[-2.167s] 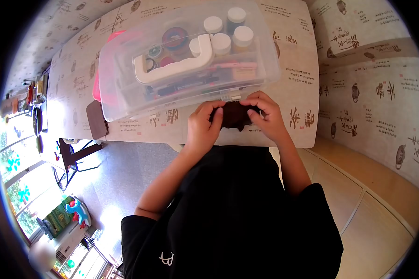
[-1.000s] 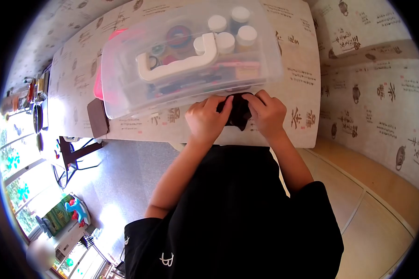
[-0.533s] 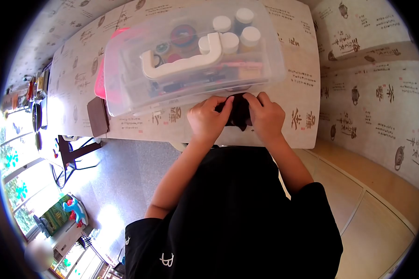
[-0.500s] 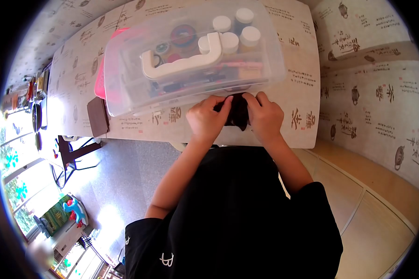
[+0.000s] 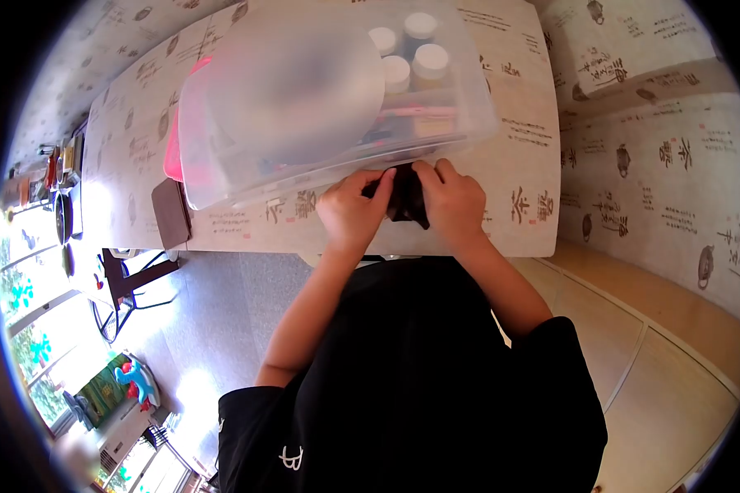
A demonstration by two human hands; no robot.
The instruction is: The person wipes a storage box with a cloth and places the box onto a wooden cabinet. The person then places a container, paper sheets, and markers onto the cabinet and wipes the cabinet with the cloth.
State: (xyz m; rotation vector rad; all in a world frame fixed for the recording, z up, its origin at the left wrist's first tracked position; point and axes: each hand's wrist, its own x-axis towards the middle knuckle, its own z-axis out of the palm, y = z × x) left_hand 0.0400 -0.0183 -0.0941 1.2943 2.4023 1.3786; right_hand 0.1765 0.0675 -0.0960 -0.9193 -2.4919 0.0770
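A small dark, soft-looking piece [image 5: 407, 200] is held between both hands near the table's front edge. My left hand [image 5: 355, 207] pinches its left side between thumb and fingers. On its right side, my right hand [image 5: 452, 202] grips it with curled fingers. Just beyond the hands stands a clear plastic box [image 5: 460, 90] holding white-capped jars [image 5: 430, 62] and a pink item [image 5: 419, 111]. A pale, blurred round shape [image 5: 296, 90] covers much of the box's left part and hides its handle.
The patterned table [image 5: 526, 140] extends around the box. A brown flap [image 5: 171, 214] lies at its front left edge, and a pink object [image 5: 173, 152] shows behind the box's left side. A dark-framed stand [image 5: 131, 283] is on the floor at left. Patterned wall [image 5: 649, 164] rises at right.
Both hands have shifted slightly left with the dark piece, still gripping it. A blurred round shape now covers the box's handle. The box appears a little further left in view.
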